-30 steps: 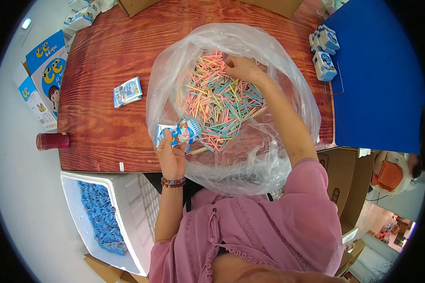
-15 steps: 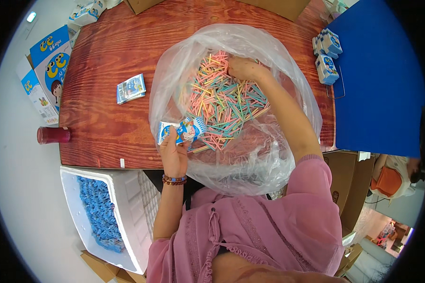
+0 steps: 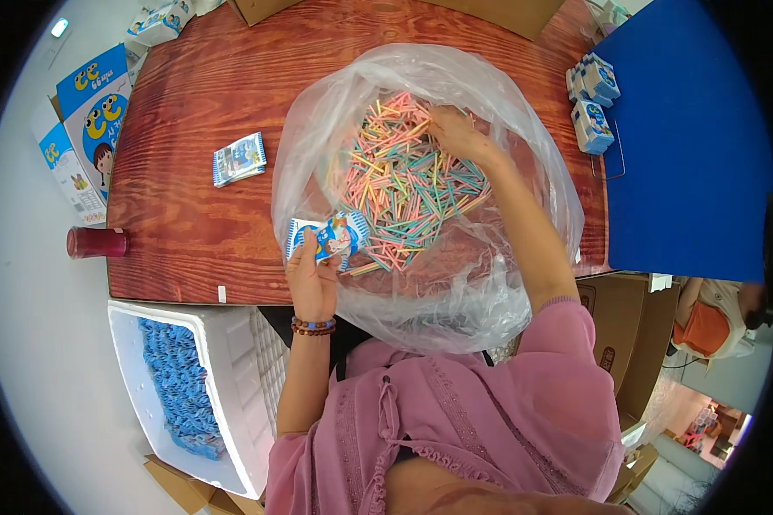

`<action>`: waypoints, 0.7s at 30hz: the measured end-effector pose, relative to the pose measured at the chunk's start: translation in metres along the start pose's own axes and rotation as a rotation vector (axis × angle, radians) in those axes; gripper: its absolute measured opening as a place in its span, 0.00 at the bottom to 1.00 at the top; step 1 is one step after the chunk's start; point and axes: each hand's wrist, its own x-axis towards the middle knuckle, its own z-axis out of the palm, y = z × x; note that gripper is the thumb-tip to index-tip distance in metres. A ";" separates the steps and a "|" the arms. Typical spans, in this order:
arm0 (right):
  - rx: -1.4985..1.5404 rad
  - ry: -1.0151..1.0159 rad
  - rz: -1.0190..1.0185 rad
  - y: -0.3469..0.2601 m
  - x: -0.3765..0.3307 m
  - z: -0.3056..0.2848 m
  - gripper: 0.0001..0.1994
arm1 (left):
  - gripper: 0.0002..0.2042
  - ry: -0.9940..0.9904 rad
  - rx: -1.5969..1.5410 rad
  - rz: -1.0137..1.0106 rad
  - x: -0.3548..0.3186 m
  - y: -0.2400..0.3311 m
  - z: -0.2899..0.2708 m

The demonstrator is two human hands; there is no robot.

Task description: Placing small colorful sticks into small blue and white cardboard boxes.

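Note:
My left hand [image 3: 311, 273] is closed on a blue and white snack packet [image 3: 342, 239], thumb on its front, at the near left edge of a large clear plastic bag [image 3: 318, 112]. Inside the spread bag lies a heap of thin pastel candy sticks [image 3: 404, 193], in pink, yellow, green and blue. At the far right of that heap, my right hand [image 3: 457, 135] reaches in among the sticks. Its fingertips are partly hidden, so whether they grip any sticks cannot be told. Left of the bag, a small stack of similar packets [image 3: 240, 160] rests on the wooden table [image 3: 180, 223].
A jar of dark red contents [image 3: 97, 242] is by the table's left edge. Below it, a white foam box [image 3: 199, 322] holds many blue packets. Small white and blue packs [image 3: 593, 126] stand near a blue panel [image 3: 691, 146] on the right. Cardboard boxes [image 3: 489, 17] sit at the far edge.
My right hand has shifted slightly to the right and its wrist has turned, fingers still at the heap. The packet in my left hand has tilted a little.

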 end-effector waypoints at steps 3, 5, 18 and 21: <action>0.093 0.014 0.004 0.008 -0.013 -0.007 0.15 | 0.07 0.000 -0.005 0.003 0.001 -0.002 0.003; 0.174 0.250 -0.116 0.006 -0.023 0.006 0.12 | 0.07 -0.003 -0.001 -0.006 0.003 -0.005 0.006; -0.166 -0.146 -0.081 -0.016 -0.048 -0.024 0.10 | 0.06 -0.013 -0.006 -0.037 -0.002 -0.006 0.000; -0.151 -0.098 -0.219 -0.018 -0.048 -0.012 0.09 | 0.06 0.003 0.006 -0.038 -0.002 -0.007 0.002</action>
